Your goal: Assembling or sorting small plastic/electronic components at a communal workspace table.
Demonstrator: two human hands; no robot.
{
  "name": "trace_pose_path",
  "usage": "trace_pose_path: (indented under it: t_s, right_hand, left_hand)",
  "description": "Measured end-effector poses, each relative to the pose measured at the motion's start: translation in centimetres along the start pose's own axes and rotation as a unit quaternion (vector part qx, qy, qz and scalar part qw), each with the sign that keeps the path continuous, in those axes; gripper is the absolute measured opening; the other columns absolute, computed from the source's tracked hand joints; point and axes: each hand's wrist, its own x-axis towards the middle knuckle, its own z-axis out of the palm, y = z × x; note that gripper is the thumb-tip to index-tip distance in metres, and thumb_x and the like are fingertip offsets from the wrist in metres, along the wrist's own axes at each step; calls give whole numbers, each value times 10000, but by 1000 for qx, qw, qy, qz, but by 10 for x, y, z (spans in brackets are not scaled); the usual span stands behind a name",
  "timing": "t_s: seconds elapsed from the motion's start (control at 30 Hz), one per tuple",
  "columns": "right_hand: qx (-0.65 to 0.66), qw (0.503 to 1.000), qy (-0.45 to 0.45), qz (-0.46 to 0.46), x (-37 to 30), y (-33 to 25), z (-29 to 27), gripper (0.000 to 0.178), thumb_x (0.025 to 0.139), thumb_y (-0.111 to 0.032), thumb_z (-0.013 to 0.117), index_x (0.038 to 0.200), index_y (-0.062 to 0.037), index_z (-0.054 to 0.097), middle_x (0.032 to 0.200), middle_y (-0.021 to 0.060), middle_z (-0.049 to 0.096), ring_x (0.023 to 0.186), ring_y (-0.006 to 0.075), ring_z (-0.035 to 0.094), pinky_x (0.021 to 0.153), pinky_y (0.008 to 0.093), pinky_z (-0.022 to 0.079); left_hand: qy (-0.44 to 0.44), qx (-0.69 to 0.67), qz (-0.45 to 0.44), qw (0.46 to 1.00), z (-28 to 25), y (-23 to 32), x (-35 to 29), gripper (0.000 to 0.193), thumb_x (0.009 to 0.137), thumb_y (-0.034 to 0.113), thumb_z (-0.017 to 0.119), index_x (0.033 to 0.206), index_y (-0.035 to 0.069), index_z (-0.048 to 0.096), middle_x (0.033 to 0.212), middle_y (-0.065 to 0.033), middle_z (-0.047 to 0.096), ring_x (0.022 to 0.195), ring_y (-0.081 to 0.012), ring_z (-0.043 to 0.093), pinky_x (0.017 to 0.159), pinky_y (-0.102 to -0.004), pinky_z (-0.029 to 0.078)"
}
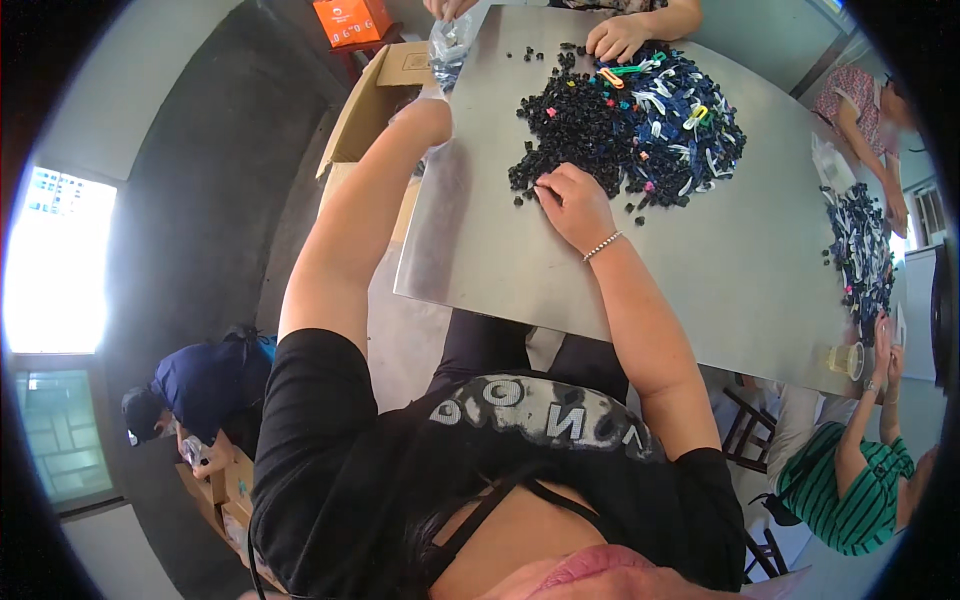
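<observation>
A pile of small black plastic pieces (570, 125) lies on the metal table (500, 240) in front of me. My right hand (577, 203), with a beaded bracelet at its wrist, rests at the pile's near edge. Its fingers are bent and pressed together at the black pieces; what lies between them is too small to make out. My left hand (428, 120) hangs bent over the table's left edge, beside an open cardboard box (355, 115). Clear plastic shows next to that hand, and its fingers are hidden.
White and dark blue clips (690, 120) adjoin the black pieces. Across the table, another person's hand (618, 38) touches the pile; their other holds a clear bag (450, 50). More people sit right, by a second pile (862, 245) and a plastic cup (845, 360). Someone bends over boxes (238, 480) behind left.
</observation>
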Motion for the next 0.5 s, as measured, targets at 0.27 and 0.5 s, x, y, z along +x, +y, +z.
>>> trace_pose_path:
  t_s: [0.27, 0.5]
  right_hand:
    - [65, 989, 71, -109, 36, -66, 26, 77, 778, -63, 671, 843, -24, 668, 814, 89, 617, 746, 274, 607, 671, 352, 491]
    - [3, 981, 173, -88, 39, -57, 25, 93, 765, -44, 669, 856, -51, 649, 827, 79, 611, 756, 278, 596, 680, 377, 473]
  left_hand:
    - [173, -21, -140, 975, -46, 12, -161, 321, 856, 228, 562, 1067, 5, 656, 1069, -214, 648, 971, -364, 638, 841, -438, 508]
    - [418, -244, -17, 875, 20, 84, -150, 742, 811, 390, 625, 1400, 43, 337, 1386, -253, 387, 1244, -423, 414, 997, -504, 392]
